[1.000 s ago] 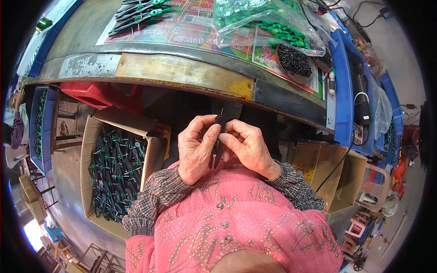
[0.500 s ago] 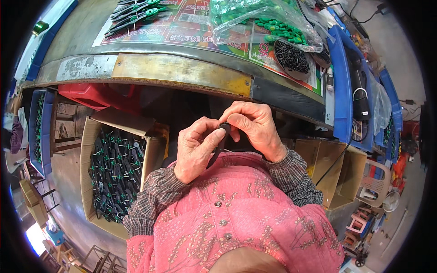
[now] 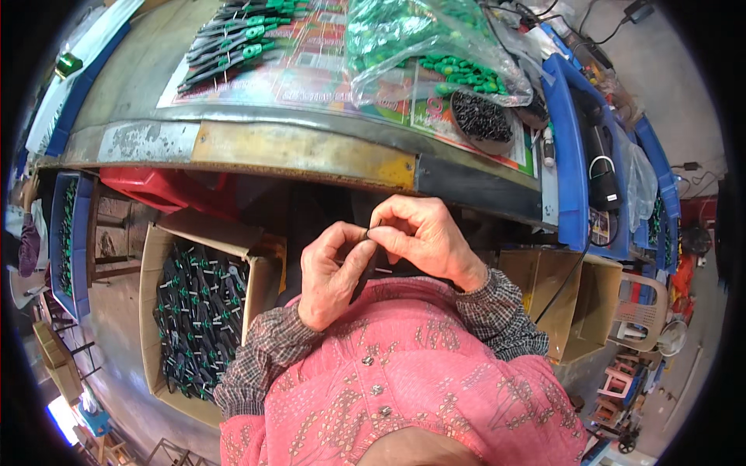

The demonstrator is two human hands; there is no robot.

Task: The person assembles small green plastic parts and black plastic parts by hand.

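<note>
My left hand (image 3: 328, 273) is closed in a pinch around a slim black strip-like part (image 3: 361, 286), most of which the fingers and palm hide. Its upper end sits between both hands' fingertips. There my right hand (image 3: 432, 242) pinches with thumb and forefinger; whether it grips the part itself or a tiny piece on it is too small to see. Both hands are in front of the workbench edge, over my lap. On the bench, black parts with green ends (image 3: 233, 48) lie in a row. A bowl of small black pieces (image 3: 482, 118) stands at the right.
A cardboard box (image 3: 153, 311) of black and green parts stands below left, beside a red plastic stool (image 3: 167, 186). The metal workbench edge (image 3: 303, 159) runs across ahead. A clear bag of green pieces (image 3: 435, 46), blue crates (image 3: 571, 155) and another carton (image 3: 598, 311) are to the right.
Both hands sit slightly lower in the picture, as does the bench. The black part has tilted, so less of it shows, and the right fingertips are closer on its end.
</note>
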